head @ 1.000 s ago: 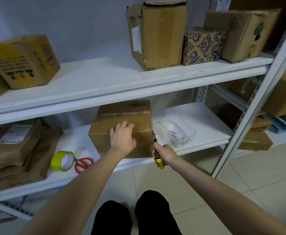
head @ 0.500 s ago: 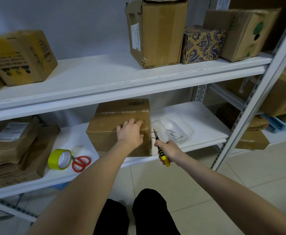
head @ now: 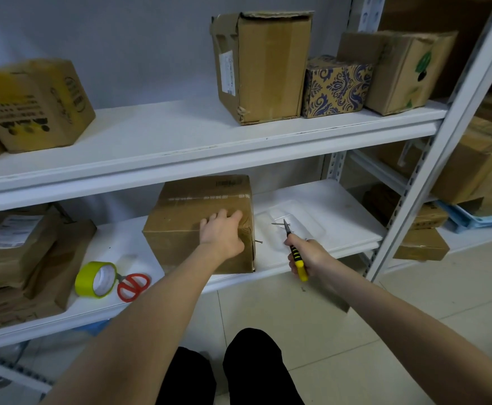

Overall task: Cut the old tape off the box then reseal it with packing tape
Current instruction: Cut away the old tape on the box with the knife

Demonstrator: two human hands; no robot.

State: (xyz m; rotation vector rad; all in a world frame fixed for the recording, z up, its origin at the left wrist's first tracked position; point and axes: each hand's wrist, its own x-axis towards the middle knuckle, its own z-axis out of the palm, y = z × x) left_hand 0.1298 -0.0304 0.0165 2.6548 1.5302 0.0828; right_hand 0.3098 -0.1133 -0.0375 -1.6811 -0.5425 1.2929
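**Box braced, old tape not yet cut away**

Well to the left of your left fingers, on the lower shelf point(head: 341, 206), the yellow tape roll point(head: 94, 279) stands on its edge with the red-handled scissors point(head: 132, 286) touching its right side; neither is in hand, so I judge the resealing has not begun.

The box point(head: 186, 226) sits on the same shelf, directly under your left hand point(head: 224, 232); your left fingers point(head: 222, 214) lie fairly straight across its top near the right edge, with the thumb down the front face, so they press and steady the box rather than curl round it. Glossy old tape shows along the top, just beyond those fingertips, and the flaps look closed; from this I judge the cutting is at most started, not finished.

Just to the right of the box, apart from it, your right hand point(head: 307, 255) is clenched round the yellow-and-black tool point(head: 295, 252); its metal tip points up and away from your fingers, over a clear plastic tray point(head: 306, 220); whether that tip is a blade I cannot tell.

What is left, as I read it: free the old tape, strip it off, put the tool down, then reach left for the roll and close the seam.
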